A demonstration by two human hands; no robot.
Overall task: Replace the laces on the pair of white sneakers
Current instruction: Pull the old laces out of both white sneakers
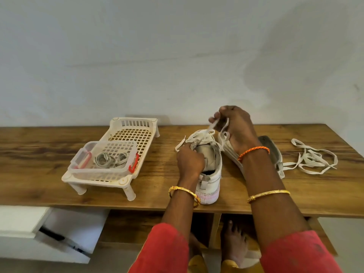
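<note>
A white sneaker [210,170] stands upright on the wooden table [49,146], heel toward me. My left hand [190,162] grips its upper by the tongue. Above the shoe, my right hand [235,127] pinches a white lace [211,126] that runs up taut from the eyelets. The second sneaker [272,150] lies tipped on its side behind my right forearm, mostly hidden. A loose white lace [313,159] lies tangled on the table to the right.
A cream plastic rack [136,133] stands at the left, carrying a clear box [102,160] with red clips and coiled laces inside. A white wall runs close behind the table. An open white drawer [59,233] sticks out at lower left. My bare feet show below the table edge.
</note>
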